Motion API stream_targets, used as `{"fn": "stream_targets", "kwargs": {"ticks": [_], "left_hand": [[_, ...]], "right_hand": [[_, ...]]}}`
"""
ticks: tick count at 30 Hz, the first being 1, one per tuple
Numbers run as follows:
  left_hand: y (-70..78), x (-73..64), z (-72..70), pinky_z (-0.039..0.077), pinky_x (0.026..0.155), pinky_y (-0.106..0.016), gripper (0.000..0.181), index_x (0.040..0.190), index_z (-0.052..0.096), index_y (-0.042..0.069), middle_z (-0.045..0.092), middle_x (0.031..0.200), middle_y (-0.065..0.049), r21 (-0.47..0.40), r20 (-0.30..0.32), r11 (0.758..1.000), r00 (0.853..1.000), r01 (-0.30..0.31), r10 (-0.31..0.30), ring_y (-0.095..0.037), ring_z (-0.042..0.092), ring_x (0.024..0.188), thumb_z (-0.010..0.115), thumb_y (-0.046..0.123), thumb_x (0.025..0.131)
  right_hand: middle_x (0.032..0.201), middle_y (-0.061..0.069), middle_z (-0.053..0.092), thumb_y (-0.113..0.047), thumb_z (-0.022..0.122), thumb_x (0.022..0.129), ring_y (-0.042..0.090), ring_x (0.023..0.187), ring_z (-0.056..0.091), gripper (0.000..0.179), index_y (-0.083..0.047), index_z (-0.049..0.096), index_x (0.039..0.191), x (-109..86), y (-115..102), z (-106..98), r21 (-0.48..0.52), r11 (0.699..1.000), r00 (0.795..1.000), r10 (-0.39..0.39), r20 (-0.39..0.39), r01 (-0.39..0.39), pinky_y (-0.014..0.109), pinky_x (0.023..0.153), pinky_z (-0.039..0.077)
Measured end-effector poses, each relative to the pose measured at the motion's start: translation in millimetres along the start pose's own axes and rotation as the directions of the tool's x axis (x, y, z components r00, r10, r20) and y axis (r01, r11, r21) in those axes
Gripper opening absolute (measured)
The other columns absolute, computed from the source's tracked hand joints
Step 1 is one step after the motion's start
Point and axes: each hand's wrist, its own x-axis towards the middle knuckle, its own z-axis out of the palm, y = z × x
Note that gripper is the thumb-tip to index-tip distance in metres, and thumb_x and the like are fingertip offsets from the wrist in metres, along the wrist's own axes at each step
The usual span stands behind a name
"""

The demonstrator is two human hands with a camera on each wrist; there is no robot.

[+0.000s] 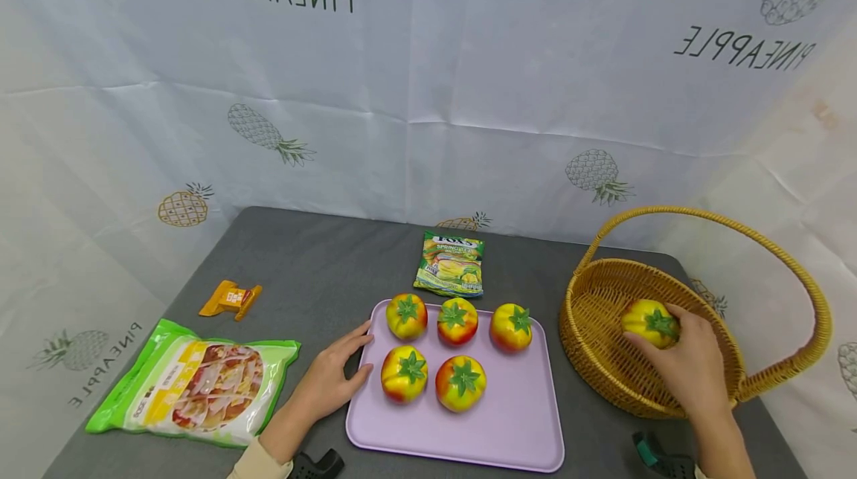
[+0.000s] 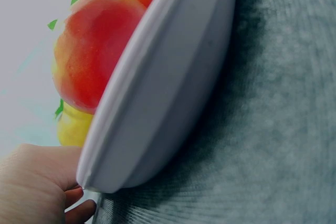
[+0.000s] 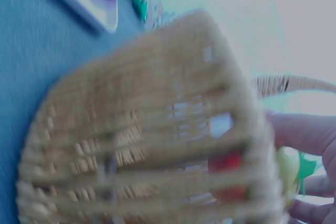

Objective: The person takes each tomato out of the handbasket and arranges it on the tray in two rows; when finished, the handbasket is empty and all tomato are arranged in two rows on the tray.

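Note:
My right hand [image 1: 692,356] grips a yellow-and-red fruit with a green leafy top [image 1: 651,323], holding it inside the opening of the wicker basket [image 1: 582,345]. In the right wrist view the basket wall [image 3: 152,124] hides much of that fruit [image 3: 287,171]. My left hand [image 1: 328,378] rests at the left edge of the lilac tray [image 1: 495,438], thumb and fingertips touching the rim. Several similar fruits sit on the tray in two rows, such as one [image 1: 460,384] at the front. From the left wrist, the tray's outer side [image 2: 157,87] fills the middle.
A green-and-white food bag [image 1: 201,382] lies left of my left hand, with a small orange wrapped snack [image 1: 230,300] behind it. Behind the tray is a green candy packet [image 1: 451,265]. The basket's tall handle [image 1: 797,263] arches up at the right. A pineapple-print curtain [image 1: 469,92] borders the grey table.

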Motion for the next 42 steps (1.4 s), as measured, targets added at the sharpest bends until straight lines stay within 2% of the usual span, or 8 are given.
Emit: {"fn": "stream_targets", "kwargs": {"ticks": [6,13,17,21,25,29,33,42], "left_hand": [[-0.4,-0.9,0.3,0.049,0.095,-0.045,0.043,0.12,0.064,0.006,0.055,0.137,-0.008,0.01,-0.001,1.0,1.0,-0.003,0.003,-0.025,0.057,0.12,0.074,0.018,0.08],[-0.6,-1.3,1.0,0.049,0.095,-0.045,0.043,0.12,0.064,0.006,0.056,0.136,-0.008,0.013,-0.01,1.0,1.0,-0.009,0.009,-0.024,0.057,0.119,0.074,0.018,0.08],[-0.4,-1.6,1.1,0.049,0.095,-0.045,0.044,0.12,0.064,0.006,0.056,0.136,-0.008,0.015,-0.015,1.0,1.0,-0.012,0.012,-0.025,0.058,0.119,0.074,0.018,0.079],[-0.8,-2.0,1.7,0.049,0.094,-0.045,0.044,0.119,0.064,0.005,0.056,0.135,-0.008,0.028,-0.029,0.999,0.999,-0.018,0.019,-0.025,0.058,0.118,0.076,0.016,0.078],[-1.4,-2.3,2.5,0.049,0.093,-0.046,0.045,0.118,0.064,0.005,0.057,0.135,-0.008,0.037,-0.039,0.999,0.999,-0.021,0.022,-0.025,0.058,0.118,0.077,0.014,0.076],[-1.2,-2.4,2.6,0.049,0.093,-0.046,0.044,0.118,0.064,0.004,0.056,0.135,-0.008,0.031,-0.038,0.999,0.999,-0.015,0.016,-0.026,0.058,0.118,0.076,0.014,0.077],[-0.5,-2.3,1.8,0.049,0.094,-0.046,0.044,0.119,0.064,0.005,0.056,0.136,-0.008,0.026,-0.028,1.0,1.0,-0.008,0.009,-0.026,0.058,0.118,0.076,0.015,0.077],[-0.6,-0.8,0.3,0.049,0.095,-0.045,0.044,0.12,0.064,0.006,0.055,0.136,-0.008,0.011,-0.014,1.0,1.0,-0.008,0.008,-0.025,0.057,0.119,0.074,0.017,0.079]], "right_hand": [[0.123,0.033,0.042,-0.035,0.079,0.076,0.043,0.102,0.044,0.081,0.007,0.042,0.134,-17.6,-26.4,8.4,0.072,0.994,0.995,-0.08,-0.066,0.085,0.052,0.072,0.038],[0.114,0.018,0.053,-0.02,0.089,0.062,0.015,0.096,0.045,0.077,0.001,0.052,0.126,-40.1,-50.5,28.9,0.122,0.951,0.948,-0.258,-0.186,0.283,0.022,0.076,0.036],[0.114,0.011,0.055,-0.02,0.09,0.06,-0.002,0.097,0.041,0.077,-0.004,0.054,0.126,-52.7,-58.7,40.9,0.147,0.935,0.94,-0.299,-0.165,0.323,0.004,0.078,0.035],[0.116,0.009,0.055,-0.024,0.09,0.061,-0.004,0.098,0.041,0.076,-0.007,0.055,0.126,-62.7,-65.4,53.6,0.171,0.929,0.942,-0.311,-0.122,0.329,-0.003,0.081,0.031],[0.117,0.006,0.056,-0.029,0.089,0.06,0.006,0.098,0.048,0.075,-0.008,0.056,0.125,-71.1,-69.9,69.1,0.173,0.927,0.943,-0.326,-0.062,0.332,0.003,0.083,0.037],[0.117,0.003,0.056,-0.036,0.087,0.063,0.014,0.1,0.054,0.073,-0.01,0.056,0.124,-78.4,-73.5,83.3,0.166,0.936,0.948,-0.318,0.03,0.309,0.029,0.084,0.051],[0.117,0.002,0.056,-0.043,0.083,0.066,0.016,0.103,0.055,0.072,-0.011,0.056,0.125,-82.8,-77.5,92.7,0.178,0.946,0.947,-0.296,0.122,0.272,0.047,0.086,0.051],[0.118,0.002,0.056,-0.045,0.082,0.067,0.014,0.104,0.054,0.075,-0.011,0.054,0.128,-82.6,-78.0,101.2,0.173,0.951,0.944,-0.285,0.169,0.256,0.046,0.091,0.05]]}}
